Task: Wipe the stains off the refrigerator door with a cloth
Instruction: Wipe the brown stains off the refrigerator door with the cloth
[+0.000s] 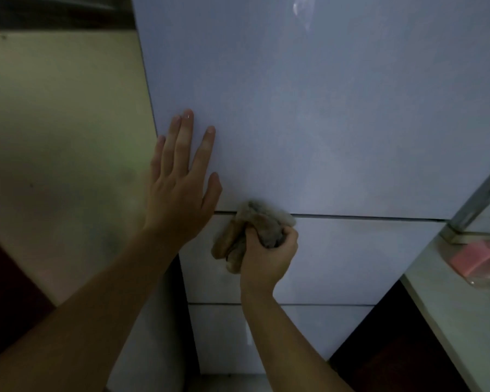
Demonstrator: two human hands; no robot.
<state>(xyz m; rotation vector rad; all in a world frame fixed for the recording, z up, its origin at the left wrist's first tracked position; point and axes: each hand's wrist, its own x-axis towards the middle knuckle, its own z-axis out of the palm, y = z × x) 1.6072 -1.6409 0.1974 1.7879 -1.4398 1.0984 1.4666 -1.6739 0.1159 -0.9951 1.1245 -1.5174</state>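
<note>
The pale bluish refrigerator door [323,114] fills most of the view, with a dark seam below it and two drawer fronts underneath. My left hand [181,179] lies flat on the door near its left edge, fingers spread and pointing up. My right hand [269,256] is closed around a crumpled brownish-grey cloth [249,227], which presses on the seam between the upper door and the first drawer front [351,258]. Part of the cloth hangs down left of my fist. No distinct stains show in this dim light.
A yellowish wall [63,137] stands left of the refrigerator. At the right a light countertop [450,306] carries a pink object [475,258] and a metal frame post [475,205]. A dark gap lies between the counter and the refrigerator.
</note>
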